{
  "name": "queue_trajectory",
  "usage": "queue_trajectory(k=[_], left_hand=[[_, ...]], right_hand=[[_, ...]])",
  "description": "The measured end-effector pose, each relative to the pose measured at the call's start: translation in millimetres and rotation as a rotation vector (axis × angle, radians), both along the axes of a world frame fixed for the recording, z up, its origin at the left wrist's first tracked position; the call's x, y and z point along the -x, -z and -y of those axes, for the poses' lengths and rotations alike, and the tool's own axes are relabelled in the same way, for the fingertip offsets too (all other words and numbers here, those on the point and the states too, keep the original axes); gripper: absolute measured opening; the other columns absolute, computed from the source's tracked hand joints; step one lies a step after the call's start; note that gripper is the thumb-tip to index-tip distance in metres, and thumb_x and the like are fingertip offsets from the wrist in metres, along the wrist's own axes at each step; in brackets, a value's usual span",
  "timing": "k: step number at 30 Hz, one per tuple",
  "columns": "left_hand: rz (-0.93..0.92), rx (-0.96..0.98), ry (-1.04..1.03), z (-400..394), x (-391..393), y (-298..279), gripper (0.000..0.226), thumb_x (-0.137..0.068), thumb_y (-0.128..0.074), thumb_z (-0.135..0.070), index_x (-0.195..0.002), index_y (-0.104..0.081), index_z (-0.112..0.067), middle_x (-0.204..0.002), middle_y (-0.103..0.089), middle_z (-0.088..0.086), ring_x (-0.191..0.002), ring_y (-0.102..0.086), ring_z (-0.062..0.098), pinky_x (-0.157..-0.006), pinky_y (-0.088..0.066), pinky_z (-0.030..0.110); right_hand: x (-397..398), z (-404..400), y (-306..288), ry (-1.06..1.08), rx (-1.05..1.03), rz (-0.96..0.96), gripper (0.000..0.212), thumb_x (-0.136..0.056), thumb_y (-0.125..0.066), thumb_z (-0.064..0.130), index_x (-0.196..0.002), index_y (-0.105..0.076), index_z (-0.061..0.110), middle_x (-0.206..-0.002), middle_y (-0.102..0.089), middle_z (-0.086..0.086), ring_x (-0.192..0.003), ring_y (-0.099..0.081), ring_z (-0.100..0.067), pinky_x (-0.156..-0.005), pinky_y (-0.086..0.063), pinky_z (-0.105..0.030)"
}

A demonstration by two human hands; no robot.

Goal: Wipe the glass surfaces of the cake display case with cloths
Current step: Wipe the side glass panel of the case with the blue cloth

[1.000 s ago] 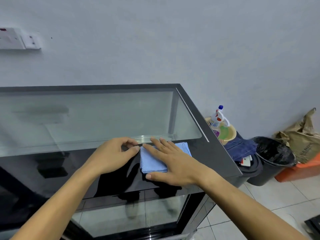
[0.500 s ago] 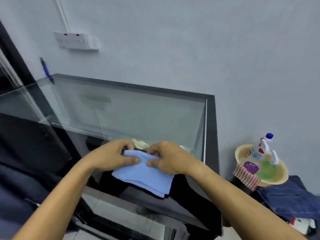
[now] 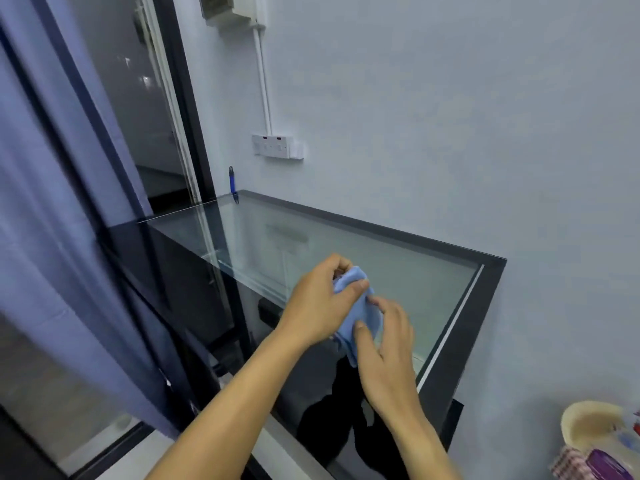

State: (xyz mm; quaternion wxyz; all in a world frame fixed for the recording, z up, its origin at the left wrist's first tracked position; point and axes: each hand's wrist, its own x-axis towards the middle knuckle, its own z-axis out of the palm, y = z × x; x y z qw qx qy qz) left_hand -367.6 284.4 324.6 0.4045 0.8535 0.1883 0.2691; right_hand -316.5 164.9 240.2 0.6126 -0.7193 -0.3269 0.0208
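Your left hand (image 3: 320, 303) & right hand (image 3: 388, 344) hold a small light-blue microfibre cloth (image 3: 360, 311) bunched between them, just above the glass top of the black-framed cake display case (image 3: 398, 271). L thumb and curled fingers pinch its upper fold; R thumb and fingers pinch its lower part. White wall socket (image 3: 275, 146) on the wall behind.
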Motion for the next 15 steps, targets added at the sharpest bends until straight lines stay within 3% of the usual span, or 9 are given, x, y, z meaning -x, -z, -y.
queue_trajectory(k=[2, 4, 6, 8, 9, 13, 15], left_hand=[[0.025, 0.116, -0.052, 11, -4, -11, 0.015, -0.098, -0.07, -0.038, -0.104, -0.065, -0.025, -0.098, -0.073, -0.01, -0.09, -0.068, 0.002, -0.078, -0.053, 0.022], [0.067, 0.286, -0.093, 20, -5, -18, 0.021, -0.097, -0.071, -0.039, -0.109, -0.067, -0.023, -0.103, -0.074, -0.005, -0.094, -0.07, 0.008, -0.078, -0.054, 0.022], [0.116, 0.516, -0.099, 29, -3, -20, 0.026, -0.098, -0.071, -0.038, -0.114, -0.068, -0.018, -0.108, -0.076, 0.003, -0.095, -0.073, 0.017, -0.078, -0.059, 0.029], [0.123, 0.676, -0.095, 42, 2, -20, 0.025, -0.1, -0.07, -0.032, -0.113, -0.068, -0.012, -0.104, -0.076, 0.008, -0.084, -0.073, 0.02, -0.064, -0.059, 0.029], [0.134, 0.726, -0.084, 47, 3, -19, 0.023, -0.101, -0.068, -0.028, -0.114, -0.068, -0.009, -0.105, -0.076, 0.01, -0.081, -0.073, 0.02, -0.061, -0.059, 0.028], [0.232, 0.909, -0.163, 58, 4, -8, 0.021, -0.103, -0.064, -0.012, -0.121, -0.067, -0.002, -0.116, -0.074, 0.017, -0.079, -0.076, 0.02, -0.062, -0.062, 0.029], [0.128, 0.862, -0.277, 65, 14, 14, 0.025, -0.101, -0.067, -0.016, -0.121, -0.062, -0.002, -0.117, -0.072, 0.018, -0.075, -0.076, 0.021, -0.059, -0.062, 0.03]], right_hand=[[0, 12, -4, -0.136, 0.063, 0.071, 0.063, -0.103, -0.054, 0.044, -0.147, -0.013, 0.062, -0.162, -0.004, 0.035, -0.151, -0.002, 0.01, -0.122, -0.012, -0.026], [-6, 25, -8, -0.182, 0.102, 0.147, 0.088, -0.096, -0.064, 0.048, -0.152, 0.003, 0.061, -0.164, 0.011, 0.035, -0.152, 0.007, 0.011, -0.12, -0.005, -0.022], [-20, 36, -16, -0.188, 0.05, 0.276, 0.084, -0.096, -0.065, 0.03, -0.157, -0.013, 0.054, -0.169, -0.01, 0.025, -0.153, -0.014, 0.005, -0.122, -0.021, -0.023], [-47, 48, -27, -0.184, 0.034, 0.412, 0.067, -0.09, -0.053, 0.009, -0.15, -0.048, 0.037, -0.152, -0.052, 0.012, -0.135, -0.052, -0.008, -0.109, -0.048, -0.037], [-63, 52, -37, -0.178, 0.089, 0.493, 0.065, -0.084, -0.047, 0.004, -0.143, -0.059, 0.029, -0.142, -0.063, 0.008, -0.125, -0.06, -0.014, -0.102, -0.052, -0.042], [-108, 58, -73, -0.251, 0.328, 0.854, 0.073, -0.073, -0.037, 0.001, -0.139, -0.064, 0.02, -0.143, -0.063, 0.001, -0.129, -0.058, -0.029, -0.108, -0.046, -0.051], [-111, 61, -61, -0.402, 0.534, 0.886, 0.071, -0.078, -0.037, 0.004, -0.144, -0.06, 0.02, -0.149, -0.058, 0.0, -0.142, -0.046, -0.032, -0.119, -0.034, -0.046]])
